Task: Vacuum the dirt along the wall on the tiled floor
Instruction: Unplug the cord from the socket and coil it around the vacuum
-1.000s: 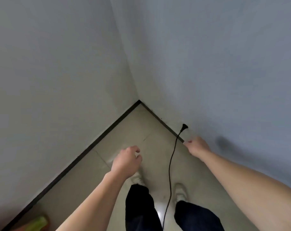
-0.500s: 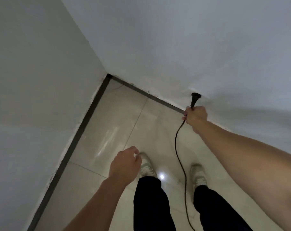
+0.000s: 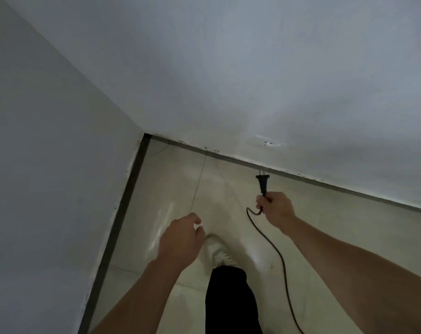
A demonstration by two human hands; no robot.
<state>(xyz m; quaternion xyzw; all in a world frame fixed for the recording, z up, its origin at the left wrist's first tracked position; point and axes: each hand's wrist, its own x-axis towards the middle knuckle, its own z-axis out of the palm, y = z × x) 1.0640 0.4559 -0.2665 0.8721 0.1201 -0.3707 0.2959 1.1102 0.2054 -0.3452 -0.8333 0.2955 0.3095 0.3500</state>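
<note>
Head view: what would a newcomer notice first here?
The right hand grips a black two-pin plug, pins toward the dark skirting strip of the far wall; its thin black cord trails back over the pale tiled floor. The left hand hangs loosely curled, holding nothing, beside a white shoe.

The floor (image 3: 349, 225) is pale, glossy tile with a smear of glare just left of the left grip (image 3: 180, 239). A dark strip (image 3: 122, 213) edges it under the wall (image 3: 48, 189) further left. A like strip runs under the far wall (image 3: 253, 80) beyond the right grip (image 3: 275, 208). Small dark specks (image 3: 206, 148) sit along that far edge. A grout line (image 3: 198, 182) runs away beyond the left grip. One white shoe (image 3: 218, 250) stands just right of the left grip. The cord (image 3: 277, 251) held in the right grip drops below it over the tiles; whether it touches them I can't tell.
</note>
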